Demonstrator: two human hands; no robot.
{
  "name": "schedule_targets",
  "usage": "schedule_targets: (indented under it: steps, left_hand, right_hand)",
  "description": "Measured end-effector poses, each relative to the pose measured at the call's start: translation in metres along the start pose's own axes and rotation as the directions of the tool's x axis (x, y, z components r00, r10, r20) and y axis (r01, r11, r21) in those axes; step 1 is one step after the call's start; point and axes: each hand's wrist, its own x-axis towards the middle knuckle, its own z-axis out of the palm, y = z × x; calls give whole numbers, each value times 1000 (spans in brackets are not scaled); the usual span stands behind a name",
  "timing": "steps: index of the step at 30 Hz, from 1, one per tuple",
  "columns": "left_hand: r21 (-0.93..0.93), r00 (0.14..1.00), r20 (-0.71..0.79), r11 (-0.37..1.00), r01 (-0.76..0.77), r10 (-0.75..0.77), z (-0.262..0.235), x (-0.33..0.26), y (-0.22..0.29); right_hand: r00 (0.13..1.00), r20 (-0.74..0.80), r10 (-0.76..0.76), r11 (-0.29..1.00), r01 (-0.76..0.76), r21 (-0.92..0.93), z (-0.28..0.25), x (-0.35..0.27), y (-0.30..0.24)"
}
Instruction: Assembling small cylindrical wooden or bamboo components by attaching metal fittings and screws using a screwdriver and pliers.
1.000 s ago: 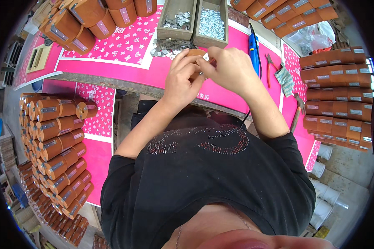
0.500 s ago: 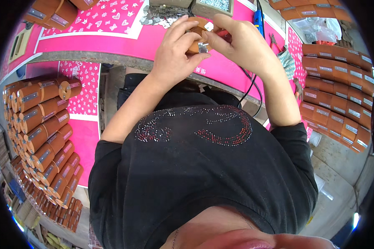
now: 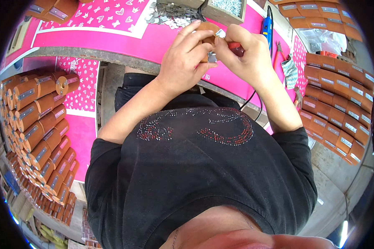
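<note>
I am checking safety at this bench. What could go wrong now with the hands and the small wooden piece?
The left hand pinches the wooden piece right beside the red-handled tool in the right hand; a slip might jab a finger. The small metal plate could drop off the pink table edge.

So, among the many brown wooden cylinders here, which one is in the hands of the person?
The brown cylinder above the pink table, gripped between the left hand and right hand. All the others lie stacked in rows at the left and right sides, untouched.

smooth brown wooden block (image 3: 207,30) with shiny metal plate (image 3: 212,57), glossy pink tabletop (image 3: 124,41), matt black sequinned cloth shirt (image 3: 199,174)
</note>
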Motion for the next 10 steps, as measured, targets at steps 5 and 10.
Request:
schedule_targets:
  steps: [5, 10]
  left_hand:
    - [20, 998, 36, 999, -47, 46, 0, 0, -3]
    - [-91, 995, 95, 996, -23, 31, -3, 4, -10]
  right_hand:
    - [996, 73, -43, 998, 39, 57, -2, 5, 6]
    - [979, 147, -139, 986, 123, 108, -6, 13, 12]
